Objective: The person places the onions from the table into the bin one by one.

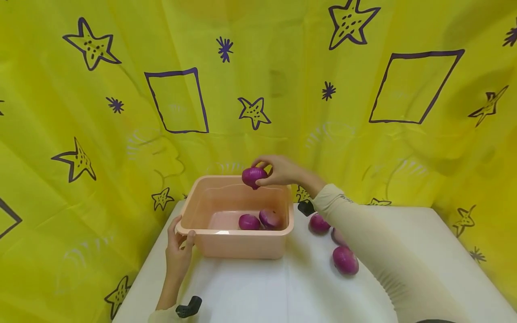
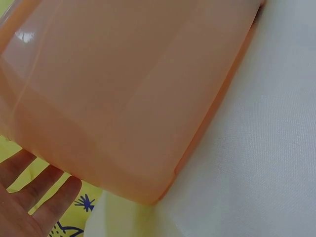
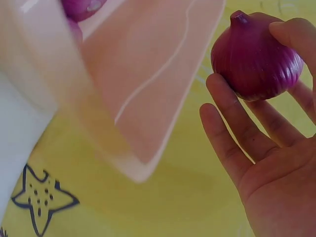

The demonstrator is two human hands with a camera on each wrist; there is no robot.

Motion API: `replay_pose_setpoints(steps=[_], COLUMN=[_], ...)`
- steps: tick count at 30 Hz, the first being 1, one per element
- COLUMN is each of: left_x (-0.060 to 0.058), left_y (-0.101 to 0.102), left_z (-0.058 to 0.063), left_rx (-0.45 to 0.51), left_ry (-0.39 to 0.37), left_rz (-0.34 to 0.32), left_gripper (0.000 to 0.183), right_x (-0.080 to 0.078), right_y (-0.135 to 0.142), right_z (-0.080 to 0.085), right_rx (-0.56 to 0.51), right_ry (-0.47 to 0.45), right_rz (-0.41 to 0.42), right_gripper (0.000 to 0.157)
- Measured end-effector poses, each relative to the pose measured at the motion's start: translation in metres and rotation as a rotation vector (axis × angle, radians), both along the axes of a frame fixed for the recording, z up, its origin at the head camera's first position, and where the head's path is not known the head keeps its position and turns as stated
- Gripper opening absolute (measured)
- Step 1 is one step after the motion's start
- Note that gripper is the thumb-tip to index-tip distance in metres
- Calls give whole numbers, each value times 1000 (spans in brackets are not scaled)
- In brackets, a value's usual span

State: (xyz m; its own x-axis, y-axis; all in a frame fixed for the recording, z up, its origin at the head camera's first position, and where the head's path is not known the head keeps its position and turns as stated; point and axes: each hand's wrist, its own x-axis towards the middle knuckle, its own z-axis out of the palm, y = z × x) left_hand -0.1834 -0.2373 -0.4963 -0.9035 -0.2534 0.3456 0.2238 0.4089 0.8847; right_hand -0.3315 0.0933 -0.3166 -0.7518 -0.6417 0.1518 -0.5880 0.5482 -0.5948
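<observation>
A red onion (image 1: 254,176) is pinched between the thumb and fingers of my right hand (image 1: 278,170), above the far right part of a peach plastic basin (image 1: 242,246). In the right wrist view the same onion (image 3: 254,59) shows its stem end, with thumb and fingertips on its skin. Two more red onions, one on the left (image 1: 249,222) and one on the right (image 1: 270,218), lie inside the basin at its right end. My left hand (image 1: 179,251) grips the basin's near left corner, thumb on the rim; the left wrist view shows its fingers (image 2: 54,197) against the outer wall.
Right of the basin, several red onions lie on the white table (image 1: 250,291): a back one (image 1: 319,224), a front one (image 1: 345,260), and another (image 1: 338,237) partly hidden by my right sleeve (image 1: 383,251). A yellow patterned curtain (image 1: 282,58) hangs behind and at both sides.
</observation>
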Motion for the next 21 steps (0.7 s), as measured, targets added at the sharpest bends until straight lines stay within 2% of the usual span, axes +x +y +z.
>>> replay_pose_setpoints(steps=[4, 12, 21], left_x=[0, -1, -1], left_y=[0, 1, 1], left_z=[0, 0, -1], left_rx=[0, 1, 20], left_ry=[14, 23, 27], left_rz=[-7, -1, -8], left_gripper=[61, 61, 61], right_x=[-3, -5, -4], right_y=[-13, -23, -23], right_z=[-7, -16, -18], right_rx=[4, 0, 88], right_ry=[1, 2, 22], right_rz=[27, 27, 38], right_gripper=[45, 46, 73])
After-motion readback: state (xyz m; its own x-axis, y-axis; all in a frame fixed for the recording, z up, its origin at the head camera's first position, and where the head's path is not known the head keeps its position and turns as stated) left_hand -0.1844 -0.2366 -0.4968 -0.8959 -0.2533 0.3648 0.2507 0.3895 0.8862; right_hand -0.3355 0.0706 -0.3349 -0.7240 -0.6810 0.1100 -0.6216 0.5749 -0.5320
